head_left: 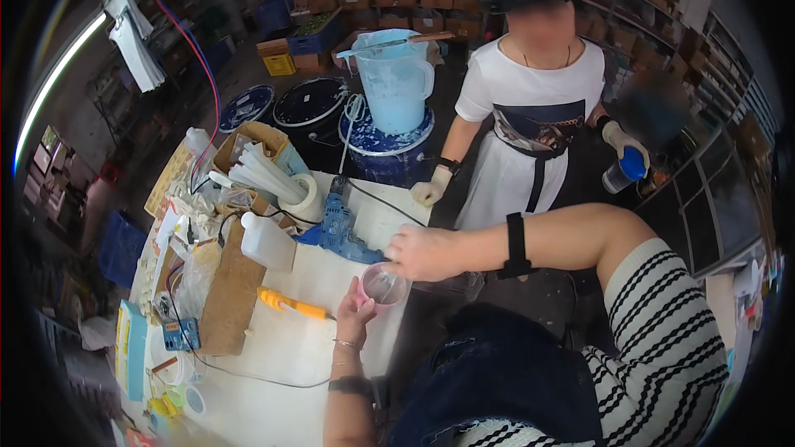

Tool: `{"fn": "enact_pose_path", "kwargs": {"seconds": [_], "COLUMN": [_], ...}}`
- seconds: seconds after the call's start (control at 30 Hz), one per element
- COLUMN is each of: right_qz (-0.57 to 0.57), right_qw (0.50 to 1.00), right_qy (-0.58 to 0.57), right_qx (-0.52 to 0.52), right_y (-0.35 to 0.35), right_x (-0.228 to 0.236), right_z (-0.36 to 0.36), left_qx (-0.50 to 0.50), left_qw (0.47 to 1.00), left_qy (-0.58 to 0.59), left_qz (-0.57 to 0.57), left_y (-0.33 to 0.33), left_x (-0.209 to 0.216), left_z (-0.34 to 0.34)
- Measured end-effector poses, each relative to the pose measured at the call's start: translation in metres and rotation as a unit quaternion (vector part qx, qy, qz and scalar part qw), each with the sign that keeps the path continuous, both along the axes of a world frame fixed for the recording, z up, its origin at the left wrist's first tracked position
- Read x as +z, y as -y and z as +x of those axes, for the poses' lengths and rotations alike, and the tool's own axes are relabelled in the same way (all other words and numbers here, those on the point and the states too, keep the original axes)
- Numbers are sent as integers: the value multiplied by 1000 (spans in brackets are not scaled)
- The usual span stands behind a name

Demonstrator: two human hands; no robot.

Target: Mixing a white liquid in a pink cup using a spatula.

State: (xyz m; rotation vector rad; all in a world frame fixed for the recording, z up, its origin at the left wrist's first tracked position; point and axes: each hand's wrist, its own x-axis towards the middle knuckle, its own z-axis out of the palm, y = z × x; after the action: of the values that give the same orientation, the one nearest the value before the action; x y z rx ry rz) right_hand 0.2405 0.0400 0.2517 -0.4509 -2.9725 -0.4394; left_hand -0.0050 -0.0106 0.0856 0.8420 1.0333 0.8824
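Left hand (357, 314) grips the pinkish clear cup (384, 288) near the table (286, 346) edge; right hand (424, 252) is at its rim, how closed I cannot tell. Better keep cup steady, away from blue drill (340, 228).

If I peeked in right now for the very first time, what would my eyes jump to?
Probably the big light-blue bucket, standing on a dark blue drum beyond the white table. Next might come the orange-yellow tool lying on that table. Near the picture's middle, the left hand holds a small pinkish cup, with the right hand close to its rim.
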Motion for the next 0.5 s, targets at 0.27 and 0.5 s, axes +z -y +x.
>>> {"fn": "enact_pose_path", "kwargs": {"seconds": [0.27,0.5], "right_qz": [12,-263], "right_qw": [1000,923], "right_qy": [-4,104], "right_qx": [-15,-260], "right_y": [-8,0], "right_x": [-12,-3], "right_z": [1,-5], "left_qx": [-38,89], "left_qw": [999,965], "left_qy": [16,-61], "left_qz": [-18,241], "left_y": [9,3], "left_x": [49,29], "left_z": [-1,-2]}}
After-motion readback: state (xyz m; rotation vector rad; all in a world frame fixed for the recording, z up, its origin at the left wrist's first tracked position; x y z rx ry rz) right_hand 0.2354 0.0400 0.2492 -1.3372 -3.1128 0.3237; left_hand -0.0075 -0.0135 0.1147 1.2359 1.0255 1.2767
